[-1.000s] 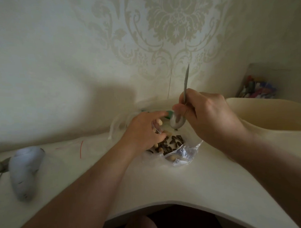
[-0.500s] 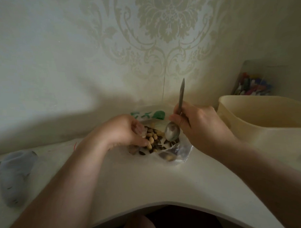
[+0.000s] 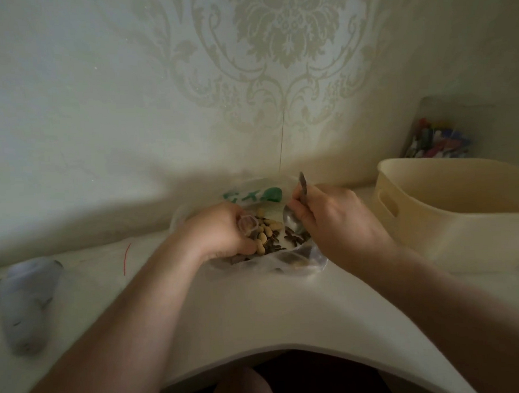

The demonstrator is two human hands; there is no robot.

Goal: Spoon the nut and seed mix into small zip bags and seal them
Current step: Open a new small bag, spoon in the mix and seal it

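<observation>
A smooth, cream tabletop [image 3: 256, 314] with a concave cut-out along its near edge runs back to a wall papered in a pale damask pattern [image 3: 285, 33]. Near the middle of the far edge lies a large clear plastic bag [image 3: 302, 265], crinkled and glossy, with green print on its far side. It holds the nut and seed mix [image 3: 271, 234]: pale oval peanuts heaped beside dark striped sunflower seeds.

The left hand [image 3: 221, 233] rests at the bag's left rim, its grip curled round a small zip bag [image 3: 247, 224] of thin clear film, the mouth held open toward the mix. The right hand [image 3: 332, 220] has its grip pinched round the handle of a metal spoon [image 3: 293, 220]; the shiny bowl is down among the seeds at the right of the pile, the handle tilted up toward the wall. Whether the spoon carries any mix cannot be told.

Toward the right edge stands a cream plastic tub [image 3: 447, 219], rounded, matte, with a slot handle in its side; its inside is not visible. Behind it, at the far right corner, a clear container [image 3: 435, 140] holds blurred multicoloured items. By the left edge lies a pale grey, rounded, soft-looking object [image 3: 26, 304], and a thin red line [image 3: 126, 258] shows on the surface between it and the left forearm.
</observation>
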